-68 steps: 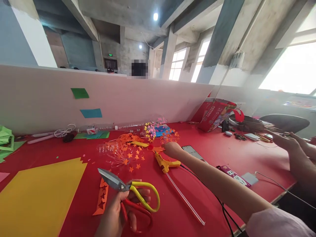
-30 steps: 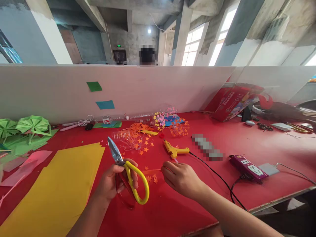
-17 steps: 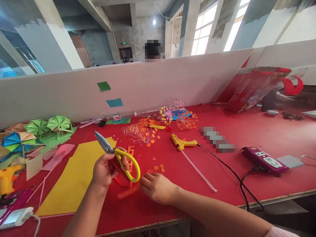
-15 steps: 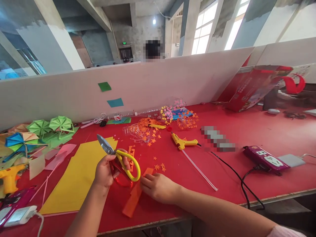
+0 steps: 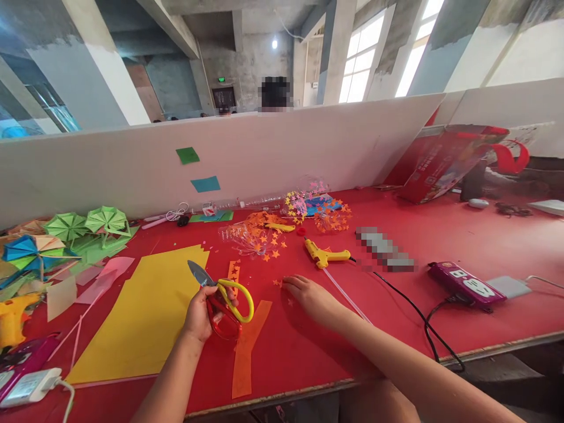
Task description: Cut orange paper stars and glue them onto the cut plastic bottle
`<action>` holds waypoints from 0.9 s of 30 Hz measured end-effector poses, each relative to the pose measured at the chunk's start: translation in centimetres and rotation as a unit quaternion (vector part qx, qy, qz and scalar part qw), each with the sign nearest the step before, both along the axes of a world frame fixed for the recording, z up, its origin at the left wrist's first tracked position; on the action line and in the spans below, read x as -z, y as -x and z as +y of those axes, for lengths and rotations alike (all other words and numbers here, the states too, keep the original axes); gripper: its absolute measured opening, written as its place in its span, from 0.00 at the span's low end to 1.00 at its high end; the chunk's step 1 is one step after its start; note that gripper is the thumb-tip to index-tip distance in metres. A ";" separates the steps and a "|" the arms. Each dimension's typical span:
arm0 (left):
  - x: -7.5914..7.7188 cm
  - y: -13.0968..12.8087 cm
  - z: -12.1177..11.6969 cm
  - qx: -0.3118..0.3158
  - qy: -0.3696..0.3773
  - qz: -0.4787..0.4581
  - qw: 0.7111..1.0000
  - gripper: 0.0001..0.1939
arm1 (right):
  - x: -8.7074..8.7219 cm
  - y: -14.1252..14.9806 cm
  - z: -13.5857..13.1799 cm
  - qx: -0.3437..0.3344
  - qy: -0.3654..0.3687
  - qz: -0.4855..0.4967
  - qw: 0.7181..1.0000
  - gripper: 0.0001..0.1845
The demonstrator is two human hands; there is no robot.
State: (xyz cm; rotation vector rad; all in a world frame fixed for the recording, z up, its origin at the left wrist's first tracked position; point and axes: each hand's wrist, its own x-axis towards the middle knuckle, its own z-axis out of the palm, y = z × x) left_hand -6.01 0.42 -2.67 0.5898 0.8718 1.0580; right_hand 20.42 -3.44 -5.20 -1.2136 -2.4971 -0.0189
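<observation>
My left hand (image 5: 205, 311) is closed around the middle of a pair of scissors (image 5: 240, 294) with one yellow and one red handle loop. Their metal blades are together and point up and left. My right hand (image 5: 315, 299) is low over the red table, fingers stretched out to the left at a few small orange paper stars (image 5: 277, 283); its palm side is hidden. Between the hands lies an orange paper strip (image 5: 247, 352), bent in outline. Past the scissors is a shorter orange strip with star-shaped holes (image 5: 234, 271).
Yellow paper sheets (image 5: 141, 311) lie left, near folded paper umbrellas (image 5: 106, 220). A yellow glue gun (image 5: 324, 254) and a purple power strip (image 5: 467, 286) with black cable are right. Star-covered clear plastic pieces (image 5: 259, 235) sit before the white partition (image 5: 286, 147).
My right hand has let go of the orange strip and moved up and right to the stars. The strip now lies on the table. My left hand has shifted slightly right with the scissors.
</observation>
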 end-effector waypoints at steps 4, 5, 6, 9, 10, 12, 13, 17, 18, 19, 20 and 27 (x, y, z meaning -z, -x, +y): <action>0.5 0.2 -0.2 0.007 0.004 0.013 1.000 0.10 | 0.1 1.0 1.2 -0.021 0.002 0.003 1.000 0.20; 0.6 0.2 -0.2 0.011 0.002 0.014 1.000 0.10 | 0.2 1.2 1.4 -0.023 0.003 0.005 1.000 0.19; 0.7 0.2 -0.2 0.016 0.000 0.015 1.000 0.10 | 0.2 1.4 1.5 -0.016 0.002 0.009 1.000 0.18; 0.7 -0.3 -0.4 0.027 0.003 0.023 0.999 0.08 | -0.3 1.8 1.2 0.034 -0.011 0.035 0.999 0.17; 0.6 -0.7 -0.7 0.026 0.010 0.029 0.999 0.07 | -0.7 2.0 0.8 0.047 -0.016 0.047 0.998 0.17; 0.2 -1.6 -1.3 0.015 0.026 0.043 0.999 0.05 | -2.0 2.7 -0.5 0.052 -0.025 0.068 0.996 0.15; -0.2 -2.1 -1.7 0.010 0.033 0.047 0.998 0.05 | -2.7 3.1 -1.2 0.041 -0.023 0.075 0.996 0.14; -2.0 -4.4 -2.9 -0.048 -0.037 0.051 0.997 0.07 | -5.2 5.2 -3.2 0.039 -0.023 0.126 0.991 0.13; -2.4 -4.9 -3.0 -0.082 -0.045 0.051 0.994 0.08 | -5.6 5.6 -3.3 0.067 -0.036 0.122 0.990 0.15; -2.7 -5.4 -3.0 -0.109 -0.055 0.047 0.991 0.09 | -5.8 6.0 -3.3 0.080 -0.041 0.110 0.990 0.16; -2.9 -5.9 -3.0 -0.134 -0.059 0.045 0.988 0.10 | -5.8 6.3 -3.2 0.083 -0.043 0.105 0.990 0.17; -3.3 -8.4 -2.5 -0.099 -0.103 0.106 0.984 0.13 | -3.9 6.4 -0.2 0.115 -0.015 0.217 0.969 0.16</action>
